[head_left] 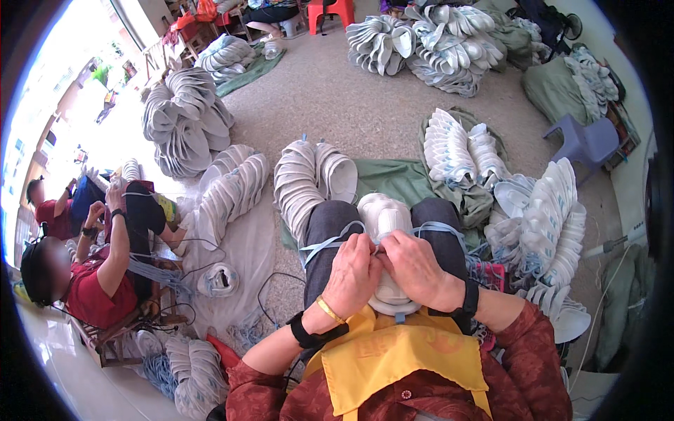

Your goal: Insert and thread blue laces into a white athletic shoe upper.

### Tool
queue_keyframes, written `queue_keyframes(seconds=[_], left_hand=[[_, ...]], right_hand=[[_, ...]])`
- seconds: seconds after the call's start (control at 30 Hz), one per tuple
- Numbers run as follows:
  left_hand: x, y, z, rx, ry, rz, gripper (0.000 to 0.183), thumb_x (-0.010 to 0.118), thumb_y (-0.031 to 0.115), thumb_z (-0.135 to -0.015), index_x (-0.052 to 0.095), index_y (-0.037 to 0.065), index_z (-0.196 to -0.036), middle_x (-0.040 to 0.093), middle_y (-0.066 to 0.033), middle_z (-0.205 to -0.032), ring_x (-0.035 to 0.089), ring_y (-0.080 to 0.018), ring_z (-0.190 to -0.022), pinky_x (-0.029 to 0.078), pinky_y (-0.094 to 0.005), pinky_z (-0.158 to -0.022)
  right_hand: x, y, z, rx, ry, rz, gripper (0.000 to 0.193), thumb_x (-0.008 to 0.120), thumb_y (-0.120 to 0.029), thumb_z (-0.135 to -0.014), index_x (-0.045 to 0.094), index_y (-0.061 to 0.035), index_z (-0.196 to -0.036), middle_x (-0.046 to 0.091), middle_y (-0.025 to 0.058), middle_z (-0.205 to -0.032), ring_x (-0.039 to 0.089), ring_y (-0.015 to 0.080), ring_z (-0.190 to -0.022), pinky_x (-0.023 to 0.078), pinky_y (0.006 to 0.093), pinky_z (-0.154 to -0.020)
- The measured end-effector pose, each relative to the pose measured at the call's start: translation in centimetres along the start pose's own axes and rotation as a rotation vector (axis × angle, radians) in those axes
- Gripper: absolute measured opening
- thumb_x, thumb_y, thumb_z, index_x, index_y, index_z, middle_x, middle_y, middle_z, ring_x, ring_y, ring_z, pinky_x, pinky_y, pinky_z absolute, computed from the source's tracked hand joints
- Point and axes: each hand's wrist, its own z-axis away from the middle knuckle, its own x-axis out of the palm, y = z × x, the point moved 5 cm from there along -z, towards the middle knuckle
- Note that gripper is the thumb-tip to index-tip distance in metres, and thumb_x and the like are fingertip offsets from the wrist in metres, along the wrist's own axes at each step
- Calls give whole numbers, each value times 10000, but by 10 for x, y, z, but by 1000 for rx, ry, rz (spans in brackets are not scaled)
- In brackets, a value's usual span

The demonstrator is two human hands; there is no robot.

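A white shoe upper point(383, 210) lies between my knees, its toe pointing away from me. Over it, my left hand point(349, 272) and my right hand point(415, 266) meet, fingers closed in a pinch on the shoelace at the shoe's opening. The pinched bit is mostly hidden by my fingers. A light blue lace point(324, 245) runs from beside my left hand across my left knee. Another stretch of light blue lace point(441, 228) crosses my right knee. The shoe's heel end point(393, 303) rests against my yellow apron point(404, 358).
Nested rows of white shoe uppers point(298, 179) stand beyond my knees, with more stacks point(554, 217) at right. A green cloth point(393, 179) lies on the floor. Two people in red point(105, 288) sit at left. A grey-blue plastic stool point(583, 140) stands at far right; black cables point(270, 281) cross the floor.
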Motion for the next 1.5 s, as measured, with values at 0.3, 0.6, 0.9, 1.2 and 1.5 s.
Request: queue_keyframes(seconds=[0.3, 0.6, 0.9, 1.2, 1.5], left_hand=[[-1, 1, 5, -26, 34, 43, 178, 603, -10, -851, 522, -9, -1011, 562, -198, -893, 585, -408, -829, 484, -468, -734], [-4, 4, -3, -1, 29, 49, 154, 619, -11, -834, 557, -14, -976, 563, -166, -872, 599, -327, -729, 495, -398, -640], [-20, 8, -25, -78, 13, 283, 86, 636, -60, -893, 562, -15, -893, 530, -96, -779, 536, -179, -617, 427, -306, -562], [6, 15, -38, -143, -595, 768, 299, 621, 81, -1036, 566, 7, -1321, 650, 7, -1186, 580, -82, -1100, 473, -274, -974], [-2, -8, -21, -328, -231, 925, 89, 591, 116, -1067, 583, 45, -1013, 705, -18, -915, 572, -59, -817, 474, -229, -753]], right_hand=[[-8, -1, -2, 26, -149, 54, 207, 611, -2, -802, 567, 47, -999, 611, 217, -954, 664, 379, -905, 559, 433, -751], [-6, 12, -8, -71, -106, 34, 161, 592, -43, -855, 578, 35, -995, 632, 215, -887, 665, 397, -844, 548, 471, -752], [-127, 19, -6, 274, -436, -1038, 121, 641, -136, -1009, 617, -26, -963, 553, -34, -799, 503, 35, -729, 415, 215, -631], [-94, 21, -23, 112, -344, -1159, 107, 575, -117, -1038, 594, -37, -969, 616, 5, -863, 575, 69, -778, 484, 245, -706], [-88, 58, 19, 256, -294, -1252, 212, 533, -221, -1081, 558, -50, -958, 607, 17, -873, 594, 92, -747, 483, 249, -660]])
